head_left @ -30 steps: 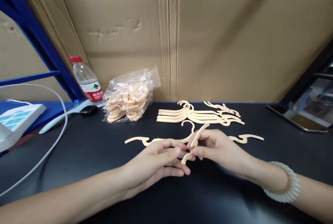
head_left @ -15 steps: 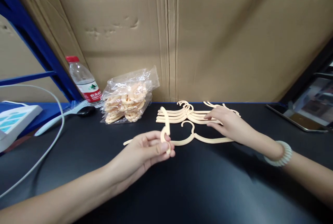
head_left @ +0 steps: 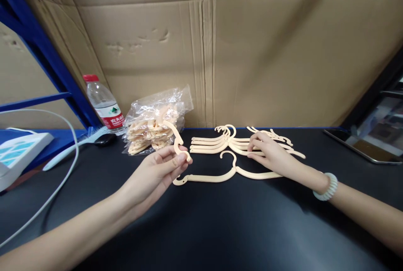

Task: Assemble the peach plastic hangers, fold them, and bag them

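A black table fills the foreground. Behind the table stands a wall of brown cardboard, creased down its middle. Left of the table rises a blue metal shelf frame. At the table's right end lies a flat reflective panel. Lighting is soft and even.

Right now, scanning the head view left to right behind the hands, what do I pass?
White device → water bottle → clear bag of beige parts → stack of beige hangers → dark flat screen at the right edge.
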Motion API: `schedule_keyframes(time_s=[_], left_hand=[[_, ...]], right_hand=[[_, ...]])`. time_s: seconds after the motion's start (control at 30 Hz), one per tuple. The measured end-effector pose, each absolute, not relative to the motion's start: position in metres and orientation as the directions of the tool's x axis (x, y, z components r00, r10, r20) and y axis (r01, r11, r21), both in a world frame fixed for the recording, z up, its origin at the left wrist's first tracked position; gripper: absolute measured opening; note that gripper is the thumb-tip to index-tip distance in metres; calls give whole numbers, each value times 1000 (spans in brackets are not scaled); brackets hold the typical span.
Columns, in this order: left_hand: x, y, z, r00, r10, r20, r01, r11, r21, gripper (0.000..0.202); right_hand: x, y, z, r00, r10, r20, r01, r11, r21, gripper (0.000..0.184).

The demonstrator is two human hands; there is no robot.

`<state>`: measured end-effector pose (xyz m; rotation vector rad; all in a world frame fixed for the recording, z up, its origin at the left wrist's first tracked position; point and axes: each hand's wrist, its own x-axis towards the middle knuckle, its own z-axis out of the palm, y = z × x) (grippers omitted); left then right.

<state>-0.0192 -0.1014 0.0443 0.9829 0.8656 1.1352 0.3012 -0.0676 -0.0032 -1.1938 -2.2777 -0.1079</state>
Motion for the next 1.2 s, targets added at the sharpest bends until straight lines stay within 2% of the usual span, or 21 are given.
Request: schedule_keyframes(time_s=[0.17,0.23,0.27,0.37,0.63,0.8,1.2], left_hand=[[-21,-97,39,213,977,3,-328,69,942,23],[-21,-96,37,209,978,15,-330,56,942,22],[-21,-96,36,208,978,20,-332,51,942,22],[-21,-96,31,219,975,39,-336,38,941,18],[-19,-104,32,340,940,33,-383,107,917,7],[-21,-107,36,444,896,20,-375,166,912,12],[-20,-109,35,409,912,30,-340,122,933,13]], right_hand=[[306,-77,9,-374,754,539,757,584,-292,9],[308,-84,17,-337,763,551,746,574,-339,4],[309,-87,21,-332,758,562,735,581,-350,8],[310,-97,31,-352,731,585,716,613,-335,21],[304,-110,38,-381,661,646,688,670,-280,19],[305,-110,36,-404,643,651,672,691,-266,17],[295,-117,31,-396,575,716,654,724,-220,21]])
